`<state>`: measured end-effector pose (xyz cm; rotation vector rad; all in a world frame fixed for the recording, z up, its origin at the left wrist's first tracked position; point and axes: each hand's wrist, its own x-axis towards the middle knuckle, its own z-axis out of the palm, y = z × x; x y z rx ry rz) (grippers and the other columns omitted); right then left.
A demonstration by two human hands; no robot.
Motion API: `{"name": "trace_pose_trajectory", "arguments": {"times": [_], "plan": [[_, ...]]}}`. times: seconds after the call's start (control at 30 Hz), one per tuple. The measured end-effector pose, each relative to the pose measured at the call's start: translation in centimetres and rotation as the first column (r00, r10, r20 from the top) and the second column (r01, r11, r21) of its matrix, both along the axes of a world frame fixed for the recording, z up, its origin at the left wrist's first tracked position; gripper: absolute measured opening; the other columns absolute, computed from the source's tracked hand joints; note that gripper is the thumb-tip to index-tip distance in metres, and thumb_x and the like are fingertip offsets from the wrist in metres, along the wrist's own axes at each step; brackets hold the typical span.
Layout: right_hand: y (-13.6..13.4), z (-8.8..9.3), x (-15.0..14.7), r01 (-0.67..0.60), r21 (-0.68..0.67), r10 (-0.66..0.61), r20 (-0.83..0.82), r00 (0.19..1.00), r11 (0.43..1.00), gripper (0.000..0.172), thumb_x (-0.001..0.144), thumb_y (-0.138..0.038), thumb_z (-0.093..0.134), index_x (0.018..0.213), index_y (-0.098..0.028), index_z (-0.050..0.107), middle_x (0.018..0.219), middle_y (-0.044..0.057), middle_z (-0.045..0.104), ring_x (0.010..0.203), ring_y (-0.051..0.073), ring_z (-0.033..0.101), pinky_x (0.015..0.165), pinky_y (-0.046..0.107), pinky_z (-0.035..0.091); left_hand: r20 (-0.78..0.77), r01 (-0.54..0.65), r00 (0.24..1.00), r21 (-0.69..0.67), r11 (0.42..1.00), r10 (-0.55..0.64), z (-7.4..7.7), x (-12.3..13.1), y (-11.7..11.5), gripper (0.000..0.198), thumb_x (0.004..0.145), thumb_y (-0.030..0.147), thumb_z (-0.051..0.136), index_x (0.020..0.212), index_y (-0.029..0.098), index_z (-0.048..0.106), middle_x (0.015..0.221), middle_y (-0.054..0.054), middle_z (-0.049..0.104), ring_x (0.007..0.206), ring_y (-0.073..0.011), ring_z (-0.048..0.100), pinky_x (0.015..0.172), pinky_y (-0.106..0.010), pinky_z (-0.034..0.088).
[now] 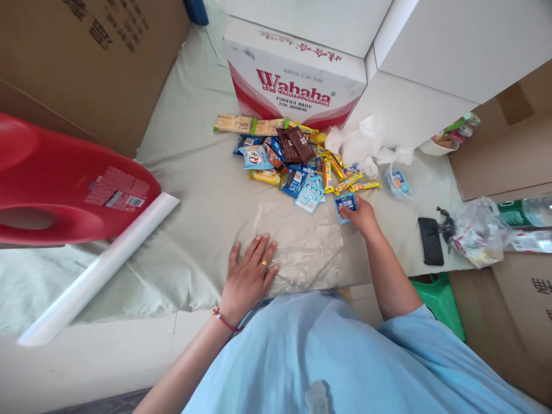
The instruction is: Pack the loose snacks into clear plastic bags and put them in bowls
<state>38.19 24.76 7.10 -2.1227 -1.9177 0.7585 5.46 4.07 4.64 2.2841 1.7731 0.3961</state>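
My left hand (251, 274) lies flat with its fingers spread, touching the left edge of a clear plastic bag (302, 247) on the cloth-covered table. Between the thumb and fingers of my right hand (362, 215) is a small blue snack packet (345, 206). Just beyond it is a heap of wrapped snacks: brown packets (297, 144), yellow sticks (348, 181), light blue packets (309, 195) and a dark blue packet (295, 180). Right of the heap, a clear plastic tub (397, 180) has another blue packet in it.
A Wahaha carton (297, 80) stands behind the heap, with crumpled white plastic (360, 141) before it. At left are a red plastic stool (64, 178) and a white roll (103, 264). A black phone (430, 241) and a filled plastic bag (480, 230) lie at right.
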Motion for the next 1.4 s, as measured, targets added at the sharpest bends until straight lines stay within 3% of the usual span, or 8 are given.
{"name": "trace_pose_trajectory", "arguments": {"times": [0.13, 0.3, 0.57, 0.8, 1.03, 1.27, 1.33, 1.4], "plan": [[0.6, 3.0, 2.1, -0.267, 0.263, 0.297, -0.083, 0.951, 0.927, 0.031, 0.096, -0.047, 0.057, 0.107, -0.022, 0.071, 0.101, 0.009, 0.073, 0.093, 0.026, 0.066, 0.086, 0.039, 0.053, 0.014, 0.019, 1.000, 0.015, 1.000, -0.019, 0.1, -0.2, 0.2, 0.058, 0.107, 0.038, 0.047, 0.164, 0.025, 0.040, 0.168, -0.013, 0.043, 0.154, -0.0332, 0.044, 0.130, -0.063, 0.014], [6.2, 6.2, -1.9, -0.778, 0.267, 0.794, 0.066, 0.604, 0.569, 0.027, 0.100, -0.035, 0.057, 0.113, -0.023, 0.078, 0.105, 0.011, 0.074, 0.100, 0.028, 0.065, 0.093, 0.042, 0.051, 0.010, 0.017, 1.000, 0.023, 1.000, -0.017, 0.2, -0.1, 0.2, 0.057, 0.107, 0.038, 0.046, 0.162, 0.025, 0.043, 0.167, -0.013, 0.044, 0.154, -0.0331, 0.044, 0.130, -0.063, 0.015], [9.4, 1.6, -6.5, -0.949, 0.274, 0.969, 0.146, 0.200, 0.155, 0.046, 0.095, -0.010, 0.048, 0.125, -0.026, 0.078, 0.129, 0.010, 0.072, 0.139, 0.029, 0.051, 0.116, 0.055, 0.042, 0.028, -0.026, 0.999, 0.032, 0.999, 0.025, 0.0, 0.1, -0.2, 0.051, 0.108, 0.036, 0.045, 0.158, 0.025, 0.050, 0.166, -0.011, 0.047, 0.155, -0.0305, 0.043, 0.130, -0.060, 0.020], [9.0, 3.0, -5.8, -0.944, 0.244, 0.964, 0.086, 0.251, 0.224, 0.058, 0.087, -0.010, 0.057, 0.141, -0.027, 0.068, 0.138, 0.009, 0.070, 0.136, 0.030, 0.053, 0.114, 0.055, 0.043, 0.011, -0.012, 1.000, 0.027, 1.000, 0.012, 0.0, -0.1, -0.1, 0.051, 0.108, 0.036, 0.045, 0.157, 0.026, 0.050, 0.165, -0.011, 0.048, 0.154, -0.0305, 0.044, 0.130, -0.060, 0.020], [10.5, 3.4, -9.7, -0.976, -0.045, 0.946, 0.258, 0.196, 0.215, 0.059, 0.079, -0.019, 0.077, 0.138, -0.028, 0.071, 0.131, 0.011, 0.070, 0.124, 0.035, 0.052, 0.107, 0.051, 0.040, 0.027, -0.022, 0.999, 0.001, 1.000, 0.022, 0.3, 0.1, -0.2, 0.051, 0.108, 0.036, 0.044, 0.158, 0.025, 0.050, 0.166, -0.011, 0.047, 0.155, -0.0302, 0.042, 0.130, -0.060, 0.021], [8.1, 5.0, -6.8, -0.948, -0.041, 0.920, 0.260, 0.295, 0.315, 0.023, 0.085, -0.030, 0.075, 0.108, -0.024, 0.078, 0.124, 0.013, 0.067, 0.129, 0.038, 0.046, 0.109, 0.054, 0.037, 0.079, -0.039, 0.996, -0.008, 0.999, 0.039, 0.2, 0.0, -0.2, 0.051, 0.107, 0.037, 0.045, 0.157, 0.028, 0.051, 0.164, -0.010, 0.050, 0.154, -0.0307, 0.044, 0.130, -0.059, 0.020], [7.1, 4.7, -5.8, -0.899, -0.005, 0.885, 0.182, 0.429, 0.437, 0.023, 0.090, -0.033, 0.069, 0.109, -0.021, 0.074, 0.117, 0.014, 0.069, 0.119, 0.035, 0.054, 0.103, 0.051, 0.043, 0.085, -0.033, 0.996, -0.010, 0.999, 0.034, 0.2, -0.1, -0.2, 0.050, 0.107, 0.037, 0.045, 0.156, 0.027, 0.052, 0.164, -0.010, 0.050, 0.154, -0.0307, 0.045, 0.130, -0.059, 0.020], [6.3, 3.6, -5.4, -0.739, 0.045, 0.736, 0.071, 0.673, 0.672, 0.027, 0.096, -0.040, 0.061, 0.111, -0.019, 0.069, 0.105, 0.013, 0.070, 0.100, 0.030, 0.061, 0.091, 0.045, 0.050, 0.088, -0.030, 0.996, -0.010, 1.000, 0.031, 0.2, -0.1, -0.1, 0.050, 0.107, 0.036, 0.046, 0.156, 0.026, 0.053, 0.164, -0.011, 0.050, 0.154, -0.0306, 0.044, 0.131, -0.059, 0.019]]}}
